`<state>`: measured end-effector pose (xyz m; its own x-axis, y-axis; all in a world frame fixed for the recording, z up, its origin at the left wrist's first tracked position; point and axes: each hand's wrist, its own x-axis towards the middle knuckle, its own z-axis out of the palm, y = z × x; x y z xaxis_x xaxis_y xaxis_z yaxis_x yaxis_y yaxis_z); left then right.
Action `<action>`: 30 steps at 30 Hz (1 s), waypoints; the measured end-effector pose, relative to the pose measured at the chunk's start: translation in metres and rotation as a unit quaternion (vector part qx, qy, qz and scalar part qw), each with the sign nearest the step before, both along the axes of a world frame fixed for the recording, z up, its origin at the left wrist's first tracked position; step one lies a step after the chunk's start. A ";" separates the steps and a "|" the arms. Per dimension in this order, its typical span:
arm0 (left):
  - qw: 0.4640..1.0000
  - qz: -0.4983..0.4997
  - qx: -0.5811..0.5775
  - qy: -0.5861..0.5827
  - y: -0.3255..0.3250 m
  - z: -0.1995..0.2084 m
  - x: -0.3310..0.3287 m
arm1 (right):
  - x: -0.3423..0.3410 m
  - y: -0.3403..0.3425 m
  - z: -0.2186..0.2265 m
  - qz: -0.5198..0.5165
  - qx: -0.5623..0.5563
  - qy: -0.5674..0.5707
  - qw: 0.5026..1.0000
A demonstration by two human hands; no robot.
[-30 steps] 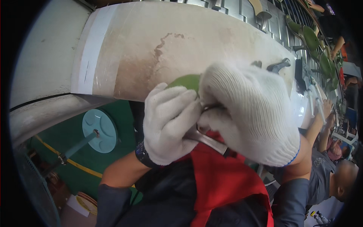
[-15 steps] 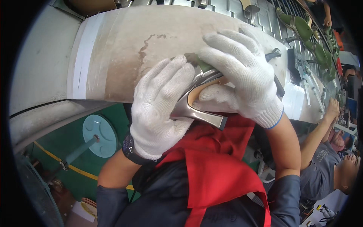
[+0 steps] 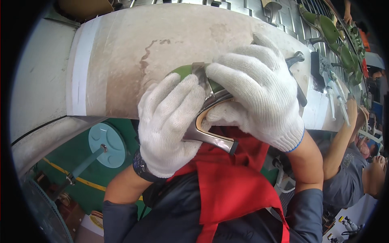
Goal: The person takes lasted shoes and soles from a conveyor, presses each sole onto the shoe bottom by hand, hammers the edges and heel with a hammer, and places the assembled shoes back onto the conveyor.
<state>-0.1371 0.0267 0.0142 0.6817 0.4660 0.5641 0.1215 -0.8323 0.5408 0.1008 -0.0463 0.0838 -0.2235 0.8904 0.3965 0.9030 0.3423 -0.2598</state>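
Note:
Between my two gloved hands is a high-heeled shoe [image 3: 210, 138] with a silvery metallic heel, a tan inner face and a green toe part crossed by a grey band. My left hand [image 3: 172, 121], in a white knit glove, is closed around the heel end, its fingers lying along the shoe's side. In a matching glove, my right hand [image 3: 259, 91] grips the front part, with the thumb under the sole side and the fingers over the top. The heel tip points down toward my red apron [image 3: 239, 182]. Much of the shoe is hidden by the gloves.
A hammer [image 3: 297, 58] lies on the pale bench [image 3: 125, 52] beyond my right hand. Syringes [image 3: 334, 95] and a dark block [image 3: 319, 73] sit further right. Green shoes [image 3: 324, 28] stand along the slatted conveyor [image 3: 243, 10]. A co-worker [image 3: 344, 174] sits at right.
The shoe has turned a little in my hands, with more of its green toe and grey band showing. Both hands keep their grip. The co-worker's arm at right has shifted.

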 end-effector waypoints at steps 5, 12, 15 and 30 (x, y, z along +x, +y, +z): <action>1.000 0.007 0.016 -0.011 -0.001 0.000 0.004 | -0.001 0.000 0.006 -0.007 -0.012 0.005 1.000; 0.997 0.051 0.020 -0.056 -0.006 -0.015 0.011 | -0.005 0.006 0.018 -0.027 -0.060 0.008 0.998; 0.997 0.057 0.015 -0.057 -0.005 -0.013 0.010 | -0.006 0.012 0.030 -0.043 -0.109 0.023 0.993; 0.996 0.060 0.060 0.004 -0.010 -0.004 0.015 | -0.004 0.008 0.023 -0.046 -0.105 -0.023 0.993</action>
